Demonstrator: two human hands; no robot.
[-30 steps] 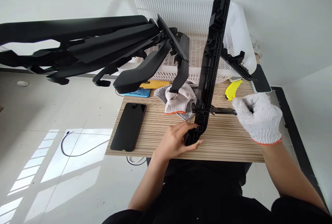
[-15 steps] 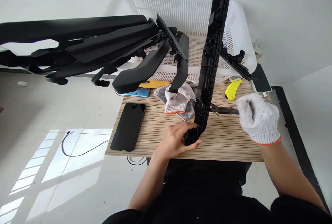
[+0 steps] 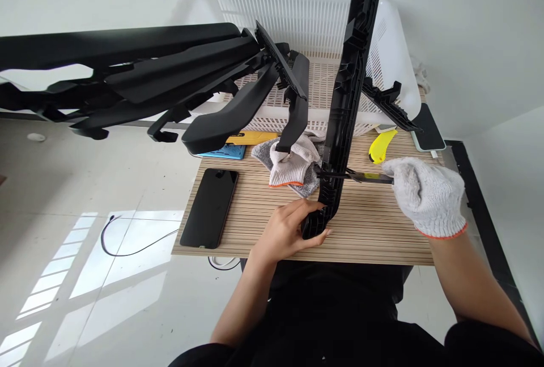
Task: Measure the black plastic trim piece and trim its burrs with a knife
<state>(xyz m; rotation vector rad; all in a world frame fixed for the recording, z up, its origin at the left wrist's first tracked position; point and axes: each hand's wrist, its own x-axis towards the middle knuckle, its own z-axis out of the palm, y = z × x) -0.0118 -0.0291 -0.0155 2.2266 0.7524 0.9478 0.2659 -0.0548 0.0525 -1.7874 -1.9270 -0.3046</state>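
My bare left hand (image 3: 289, 228) grips the lower end of a long black plastic trim piece (image 3: 343, 106), its thumb and fingers on opposite sides. The piece stands tilted over the table, with its ribbed, clipped side showing. My right hand (image 3: 429, 194), in a white knitted glove with an orange cuff, is closed on a thin dark blade-like tool (image 3: 369, 177). That tool reaches left across the lower part of the trim piece; its exact kind is unclear. A crumpled white glove (image 3: 293, 163) and a grey cloth (image 3: 309, 184) lie just left of the piece.
Several black plastic trim pieces (image 3: 178, 69) rest across a white slatted basket (image 3: 280, 10), jutting far left. On the wooden table (image 3: 378, 237) are a black phone (image 3: 209, 208), a yellow tool (image 3: 250, 138), a blue packet (image 3: 225, 152) and a bright yellow item (image 3: 381, 146). Another phone (image 3: 428, 128) lies right.
My right hand has shifted slightly right, and the tool has turned and risen a little against the trim piece. My left hand keeps its hold in the same place.
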